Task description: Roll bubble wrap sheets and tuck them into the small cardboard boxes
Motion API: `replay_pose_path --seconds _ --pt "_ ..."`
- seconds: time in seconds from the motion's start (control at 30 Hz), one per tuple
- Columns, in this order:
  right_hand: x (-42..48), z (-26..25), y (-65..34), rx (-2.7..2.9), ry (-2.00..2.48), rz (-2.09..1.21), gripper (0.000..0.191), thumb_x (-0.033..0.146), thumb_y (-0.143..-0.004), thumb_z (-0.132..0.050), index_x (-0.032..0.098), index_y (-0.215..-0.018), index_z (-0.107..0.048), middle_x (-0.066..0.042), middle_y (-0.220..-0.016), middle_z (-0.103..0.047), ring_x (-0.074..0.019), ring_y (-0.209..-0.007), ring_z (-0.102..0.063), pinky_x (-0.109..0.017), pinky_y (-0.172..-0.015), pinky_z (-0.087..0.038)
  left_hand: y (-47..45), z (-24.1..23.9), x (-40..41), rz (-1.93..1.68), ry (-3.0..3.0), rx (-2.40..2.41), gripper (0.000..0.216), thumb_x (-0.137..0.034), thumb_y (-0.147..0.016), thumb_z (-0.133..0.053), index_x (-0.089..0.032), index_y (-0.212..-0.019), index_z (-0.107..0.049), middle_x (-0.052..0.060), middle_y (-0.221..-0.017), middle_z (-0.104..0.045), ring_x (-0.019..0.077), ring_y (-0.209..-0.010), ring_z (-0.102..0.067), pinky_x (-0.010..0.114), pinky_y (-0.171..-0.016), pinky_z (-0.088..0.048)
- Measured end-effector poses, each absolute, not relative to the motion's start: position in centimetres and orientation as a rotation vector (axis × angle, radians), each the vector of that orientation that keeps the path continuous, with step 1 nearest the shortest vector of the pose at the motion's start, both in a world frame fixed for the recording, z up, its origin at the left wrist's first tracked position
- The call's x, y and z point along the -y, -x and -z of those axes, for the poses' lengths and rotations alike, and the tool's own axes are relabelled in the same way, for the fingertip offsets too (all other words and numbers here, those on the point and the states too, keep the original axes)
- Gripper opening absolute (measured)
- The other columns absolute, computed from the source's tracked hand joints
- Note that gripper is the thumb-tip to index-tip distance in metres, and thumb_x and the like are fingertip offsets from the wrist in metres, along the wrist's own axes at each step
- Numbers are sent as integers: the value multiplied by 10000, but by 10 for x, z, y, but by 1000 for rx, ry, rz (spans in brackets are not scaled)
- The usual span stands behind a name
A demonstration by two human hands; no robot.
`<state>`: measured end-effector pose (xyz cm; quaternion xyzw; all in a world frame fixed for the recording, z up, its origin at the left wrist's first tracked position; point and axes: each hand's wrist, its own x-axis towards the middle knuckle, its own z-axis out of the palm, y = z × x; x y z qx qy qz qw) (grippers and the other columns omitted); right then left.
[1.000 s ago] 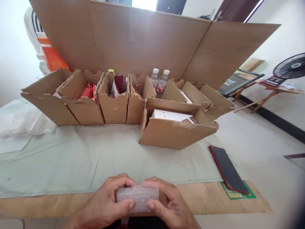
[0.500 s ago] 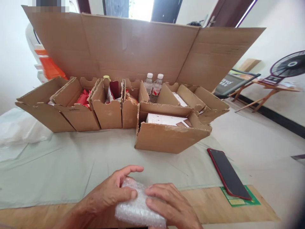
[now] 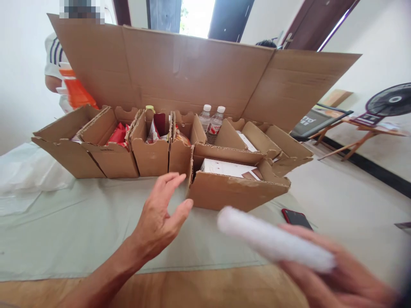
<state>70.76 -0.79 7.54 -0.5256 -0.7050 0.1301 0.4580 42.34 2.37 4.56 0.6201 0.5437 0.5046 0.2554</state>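
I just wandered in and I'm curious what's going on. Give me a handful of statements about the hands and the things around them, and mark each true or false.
1. The right hand holds a whitish wrapped bundle. True.
2. The left hand grips the wrapped bundle too. False: it is open, with nothing visible in its grasp.
3. Two white-capped bottles stand farther back than the nearest cardboard box. True.
4. The nearest cardboard box has nothing inside. False: a white carton sits in it.
5. The phone is in full view. False: the right hand partly hides it.
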Motion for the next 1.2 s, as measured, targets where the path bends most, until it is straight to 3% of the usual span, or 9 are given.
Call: replay_pose_path --seconds 0.1,0.17,0.27,0.37,0.67,0.83,1.0,1.13,1.2 --pt "-28 -110 -701 1520 1354 -282 292 483 -824 -763 324 -1069 -768 -39 -953 -789 -219 -745 -730 -294 -596 -609 -435 -49 -53 -1507 -1962 -1524 532 -243 -879 -639 -224 -1405 -561 164 -1607 -346 319 -1409 -463 508 -1098 -473" --pt "-60 -129 -688 1540 1318 -309 303 460 -776 -797 303 -1034 -769 -34 -929 -777 -211 -756 -712 -313 -627 -598 -443 -44 -69 -1489 -2034 -1519 439 -206 -867 -640 -194 -1305 -631 193 -1626 -306 349 -1425 -454 540 -1098 -477" --pt "-104 -144 -664 1720 1266 -494 337 463 -750 -774 252 -1010 -746 -23 -850 -756 -201 -719 -685 -315 -606 -556 -450 -34 -78 -1522 -2037 -1530 185 -153 -882 -613 -173 -1032 -719 198 -1565 -409 357 -1389 -502 554 -1098 -479" --pt "-133 -144 -640 1938 1336 -561 335 449 -782 -708 206 -1012 -717 -28 -799 -733 -200 -698 -658 -308 -607 -500 -454 -27 -75 -1586 -2007 -1512 151 -130 -907 -599 -181 -952 -734 181 -1519 -482 324 -1328 -567 524 -1086 -501" --pt "-170 -168 -593 2510 1852 96 172 335 -822 -590 185 -759 -647 -59 -691 -687 -198 -664 -625 -285 -545 -330 -457 -18 -72 -1685 -1895 -1464 167 -122 -909 -610 -189 -958 -755 179 -1497 -512 305 -1271 -625 495 -1036 -545" --pt "-172 -181 -589 2509 1979 -84 183 316 -828 -575 171 -817 -686 -41 -614 -675 -178 -548 -626 -280 -508 -368 -459 -13 -71 -1682 -1871 -1487 173 -150 -928 -591 -186 -979 -753 201 -1498 -530 323 -1293 -620 515 -1033 -548" --pt "-168 -185 -562 2633 1932 131 184 266 -771 -604 160 -837 -739 -90 -679 -716 -220 -667 -670 -293 -546 -405 -460 -10 -69 -1676 -1868 -1508 165 -147 -926 -598 -206 -984 -741 169 -1526 -518 311 -1328 -595 510 -1060 -529" --pt "-168 -180 -541 2758 1983 -200 154 217 -761 -610 142 -762 -745 -80 -582 -693 -199 -565 -655 -280 -521 -435 -459 -9 -70 -1696 -1866 -1464 174 -140 -924 -599 -205 -999 -741 164 -1510 -537 302 -1335 -589 510 -1094 -503" --pt "-169 -171 -538 2748 1971 -272 183 228 -791 -608 133 -852 -753 -74 -608 -712 -186 -545 -660 -266 -522 -448 -458 -9 -71 -1695 -1861 -1448 184 -134 -927 -590 -207 -993 -745 158 -1467 -578 290 -1327 -594 495 -1102 -498"
